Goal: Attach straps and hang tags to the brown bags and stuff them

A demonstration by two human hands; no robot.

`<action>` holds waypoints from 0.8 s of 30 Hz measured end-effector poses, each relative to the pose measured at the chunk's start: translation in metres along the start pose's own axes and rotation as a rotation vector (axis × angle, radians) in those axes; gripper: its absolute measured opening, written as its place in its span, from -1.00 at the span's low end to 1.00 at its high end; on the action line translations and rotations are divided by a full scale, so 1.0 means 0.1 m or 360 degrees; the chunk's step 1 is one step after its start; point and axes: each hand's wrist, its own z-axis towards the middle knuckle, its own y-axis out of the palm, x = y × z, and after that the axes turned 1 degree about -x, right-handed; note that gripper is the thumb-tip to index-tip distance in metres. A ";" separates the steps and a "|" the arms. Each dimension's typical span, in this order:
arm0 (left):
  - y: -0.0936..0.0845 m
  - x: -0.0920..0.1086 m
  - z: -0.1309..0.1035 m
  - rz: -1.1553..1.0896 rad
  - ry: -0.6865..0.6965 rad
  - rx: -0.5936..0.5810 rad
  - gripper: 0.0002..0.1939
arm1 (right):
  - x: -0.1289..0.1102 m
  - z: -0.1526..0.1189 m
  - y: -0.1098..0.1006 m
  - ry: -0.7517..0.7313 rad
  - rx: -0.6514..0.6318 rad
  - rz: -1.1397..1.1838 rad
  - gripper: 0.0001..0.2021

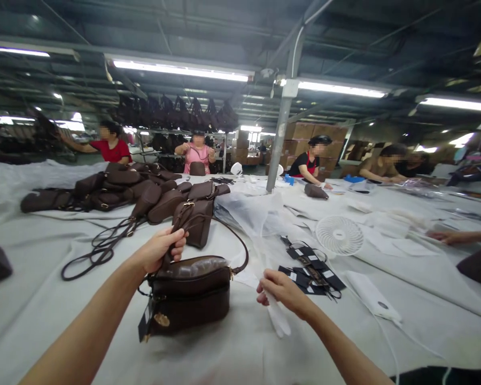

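A dark brown handbag (190, 299) stands on the pale table covering, its top open with clear plastic showing inside. A black tag (145, 322) hangs at its left end. My left hand (164, 248) is closed around the bag's strap above its left side. To the right of the bag, my right hand (282, 291) pinches a thin white translucent sheet (278, 318), whose end hangs below the fingers. Black tags (315, 267) with white labels lie just beyond my right hand.
Brown bags (120, 187) are piled at the back left. A white fan (339, 236) and a white power bank-like device (372, 297) lie at the right. A grey post (279, 133) rises behind the table. Several people work around it; one person's hand (444, 237) reaches in at the right.
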 end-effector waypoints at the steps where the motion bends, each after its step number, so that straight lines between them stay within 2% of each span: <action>1: 0.01 0.01 0.00 -0.0004 0.0010 -0.0012 -0.68 | -0.09 -0.08 -0.05 0.0081 -0.0042 0.0297 -0.80; 3: 0.03 0.02 0.00 -0.0011 0.0035 -0.0050 -0.68 | -0.26 -0.21 -0.13 0.0210 -0.0090 0.0738 -0.79; 5: 0.06 0.02 -0.01 -0.0001 0.0054 -0.0098 -0.67 | -0.38 -0.30 -0.16 0.0231 -0.0078 0.0872 -0.74; 8: 0.09 0.01 -0.03 0.0042 0.0067 -0.0153 -0.66 | -0.48 -0.33 -0.16 0.0138 -0.0074 0.0926 -0.68; 12: 0.12 -0.02 -0.07 0.0101 0.0108 -0.0168 -0.62 | -0.64 -0.24 -0.11 -0.0013 -0.0029 0.1016 -0.58; 16: 0.10 -0.02 -0.07 0.0173 0.0149 -0.0133 -0.63 | -0.93 -0.12 -0.07 0.0007 -0.0140 0.0985 -0.47; 18: 0.08 -0.03 -0.06 0.0200 0.0183 -0.0095 -0.65 | -1.08 -0.04 -0.03 -0.0056 -0.0123 0.0879 -0.45; 21: 0.07 -0.04 -0.02 0.0219 0.0238 -0.0045 -0.70 | -1.22 0.18 0.10 -0.0101 0.0074 0.0829 -0.37; 24: 0.15 -0.04 -0.02 0.0335 0.0363 0.0016 -0.78 | -1.30 0.51 0.31 -0.0127 0.0485 0.0900 -0.49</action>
